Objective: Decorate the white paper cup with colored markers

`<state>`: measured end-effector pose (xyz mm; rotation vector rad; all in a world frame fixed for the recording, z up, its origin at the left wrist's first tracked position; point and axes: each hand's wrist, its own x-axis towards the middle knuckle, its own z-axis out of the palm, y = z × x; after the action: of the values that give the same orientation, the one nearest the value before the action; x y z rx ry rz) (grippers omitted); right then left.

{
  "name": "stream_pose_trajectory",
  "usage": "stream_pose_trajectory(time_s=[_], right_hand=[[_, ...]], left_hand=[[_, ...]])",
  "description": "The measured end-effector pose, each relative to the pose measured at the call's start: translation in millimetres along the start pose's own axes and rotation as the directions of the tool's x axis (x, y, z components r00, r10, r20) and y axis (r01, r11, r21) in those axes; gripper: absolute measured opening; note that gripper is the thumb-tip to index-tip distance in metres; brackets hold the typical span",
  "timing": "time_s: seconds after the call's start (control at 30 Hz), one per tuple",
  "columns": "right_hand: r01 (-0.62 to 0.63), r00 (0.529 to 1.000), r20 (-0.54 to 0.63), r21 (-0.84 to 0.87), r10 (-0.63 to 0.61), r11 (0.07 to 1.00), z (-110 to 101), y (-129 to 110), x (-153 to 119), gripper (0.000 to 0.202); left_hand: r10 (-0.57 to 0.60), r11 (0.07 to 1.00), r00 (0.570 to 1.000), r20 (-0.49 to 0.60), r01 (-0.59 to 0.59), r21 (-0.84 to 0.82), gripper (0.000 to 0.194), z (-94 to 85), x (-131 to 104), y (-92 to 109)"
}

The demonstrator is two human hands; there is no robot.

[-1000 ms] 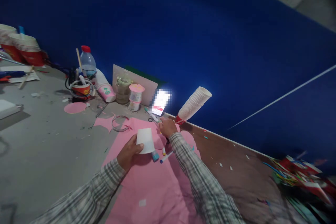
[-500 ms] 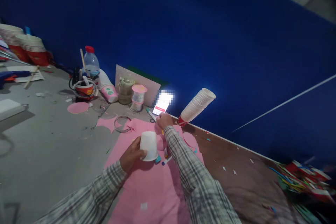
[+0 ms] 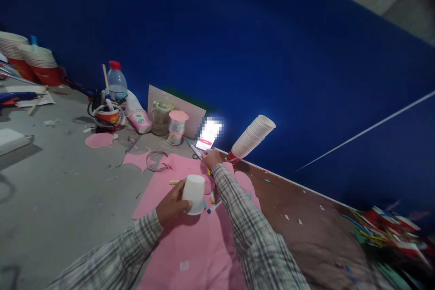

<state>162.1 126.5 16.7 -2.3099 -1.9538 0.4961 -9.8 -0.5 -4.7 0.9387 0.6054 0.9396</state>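
My left hand (image 3: 173,203) is closed around a white paper cup (image 3: 195,194), thumb on its near side. The cup is upside down, slightly tilted, over pink paper (image 3: 190,244). Farther out, my right hand (image 3: 212,158) has its fingers curled together at the near end of a white marker with a teal cap (image 3: 193,149), just below a lit phone (image 3: 208,135). Whether those fingers grip the marker I cannot make out. Under my right forearm lie more markers (image 3: 214,206) and a pink paper disc (image 3: 210,184).
A tall stack of paper cups (image 3: 253,138) leans at the blue wall. On the left stand a bottle (image 3: 117,82), a cup of tools (image 3: 108,115), a murky jar (image 3: 161,118) and a pink-topped paper piece (image 3: 177,127). A tape ring (image 3: 157,161) lies on the paper.
The cup in my left hand has moved slightly nearer and tilted a little. My right hand stays by the phone and marker. The whole view has shifted slightly.
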Motion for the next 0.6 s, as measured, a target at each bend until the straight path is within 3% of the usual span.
stream_pose_trajectory(time_s=[0.2, 0.4, 0.5, 0.6], right_hand=[[-0.041, 0.999, 0.019, 0.064, 0.04, 0.997, 4.1, -10.2, 3.1, 0.024], [-0.066, 0.991, -0.094, 0.241, 0.091, 0.968, -2.2, -12.6, 0.9, 0.025], [-0.015, 0.975, -0.195, 0.41, 0.104, 0.912, -12.2, -5.1, -11.0, 0.023], [0.082, 0.944, -0.301, 0.607, 0.133, 0.791, -21.9, 7.6, -36.6, 0.015]], left_hand=[[0.041, 0.999, 0.999, 0.032, -0.042, 0.031, 0.064, -0.6, -0.6, -6.3], [0.086, 0.99, 0.996, 0.011, -0.086, 0.109, 0.063, -4.1, 0.5, -12.8], [0.086, 0.989, 0.996, -0.003, -0.085, 0.119, 0.065, -4.1, 1.0, -11.5], [0.074, 0.993, 0.997, 0.009, -0.075, 0.093, 0.062, -2.2, 1.1, -7.3]])
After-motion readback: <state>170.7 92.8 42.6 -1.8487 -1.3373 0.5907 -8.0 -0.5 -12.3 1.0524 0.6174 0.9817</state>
